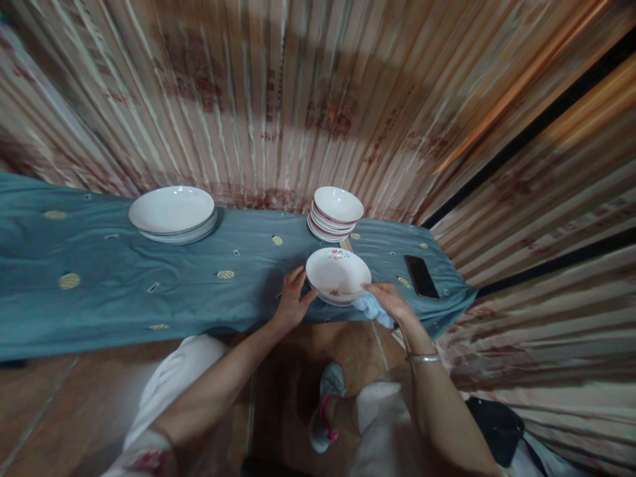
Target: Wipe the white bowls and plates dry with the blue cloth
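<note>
A white plate (338,273) with small red and blue flowers tops a short stack near the table's front edge. My left hand (293,299) grips its left rim, thumb at the front and fingers along the side. At the right rim, my right hand (390,301) is closed on a crumpled light-blue cloth (372,309), its fingertips against the plate. Behind this stack stands a pile of white bowls (338,204) with red bands. Farther left lies a stack of larger white plates (172,211).
A blue-green cloth with yellow pineapples covers the narrow table (193,298). A dark phone (421,276) lies near its right end. Pleated patterned curtains (278,99) hang behind and to the right, with dark poles (527,132). A black bag (494,427) is at lower right.
</note>
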`<state>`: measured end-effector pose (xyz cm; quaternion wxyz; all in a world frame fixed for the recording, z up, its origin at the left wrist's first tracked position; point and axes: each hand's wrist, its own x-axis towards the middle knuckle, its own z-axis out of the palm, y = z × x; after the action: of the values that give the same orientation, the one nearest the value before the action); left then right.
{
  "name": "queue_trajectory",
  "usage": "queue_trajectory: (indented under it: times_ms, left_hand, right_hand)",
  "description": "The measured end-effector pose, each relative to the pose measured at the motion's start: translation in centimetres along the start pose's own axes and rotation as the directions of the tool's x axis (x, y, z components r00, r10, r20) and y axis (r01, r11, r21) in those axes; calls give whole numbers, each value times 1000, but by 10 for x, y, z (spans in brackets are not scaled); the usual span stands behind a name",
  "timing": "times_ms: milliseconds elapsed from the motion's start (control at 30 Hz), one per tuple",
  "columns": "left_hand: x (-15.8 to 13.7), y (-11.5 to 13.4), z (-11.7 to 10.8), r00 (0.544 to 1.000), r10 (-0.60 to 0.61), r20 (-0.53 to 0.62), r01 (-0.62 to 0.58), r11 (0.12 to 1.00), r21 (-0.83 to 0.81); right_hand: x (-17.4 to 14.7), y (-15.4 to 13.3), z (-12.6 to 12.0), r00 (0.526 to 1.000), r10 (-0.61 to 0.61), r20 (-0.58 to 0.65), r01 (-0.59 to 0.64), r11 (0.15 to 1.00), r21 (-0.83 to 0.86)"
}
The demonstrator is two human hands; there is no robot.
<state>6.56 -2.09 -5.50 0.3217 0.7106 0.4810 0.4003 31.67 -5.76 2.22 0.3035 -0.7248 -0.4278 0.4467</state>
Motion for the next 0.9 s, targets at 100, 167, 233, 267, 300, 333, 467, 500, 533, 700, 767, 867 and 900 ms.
queue_trajectory:
  times_ms: [100,167,233,267,300,333,467,500,533,700,767,867,900]
  left_hand:
    - [0,4,-4,1000,-4,-5,4,999,-45]
    - [0,6,-8,1000,-3,-20,1,996,-88]
    - [-1,8,-13,1000,0,-29,-4,990,-139]
    - [-2,8,-15,1000,3,-28,-8,986,-167]
    - [-3,8,-18,1000,8,-24,-13,980,-196]
    - [-5,8,-21,1000,13,-20,-17,975,-222]
    - [-12,7,-36,996,-20,-91,1,980,-201]
    - [-14,8,-42,992,-11,-129,-8,989,-148]
    - [-16,10,-49,987,22,-157,-34,997,-76]
    - [-25,22,-78,926,378,-6,-360,887,288]
    - [-29,21,-82,917,396,45,-386,855,345]
    - [-32,13,-82,927,367,77,-370,862,345]
    - [-33,10,-82,931,356,82,-362,872,330]
  right_hand:
    - [1,-1,3,1000,-25,-13,25,1000,-1]
    - [2,-2,6,998,-46,-33,45,999,-2]
    - [2,-4,10,997,-66,-45,66,998,5]
    - [2,-6,12,996,-74,-44,75,997,15]
    - [2,-8,14,996,-84,-41,85,996,27]
    - [1,-10,16,994,-98,-42,99,994,40]
    - [1,-17,30,983,-170,-65,174,982,73]
    - [2,-19,34,982,-178,-67,183,980,75]
    - [3,-20,39,981,-182,-63,186,980,76]
    - [8,-31,67,975,-223,2,223,973,57]
    - [8,-37,78,969,-243,40,242,969,41]
    - [9,-45,92,956,-282,82,283,959,1]
    - [10,-47,96,950,-299,86,301,953,-14]
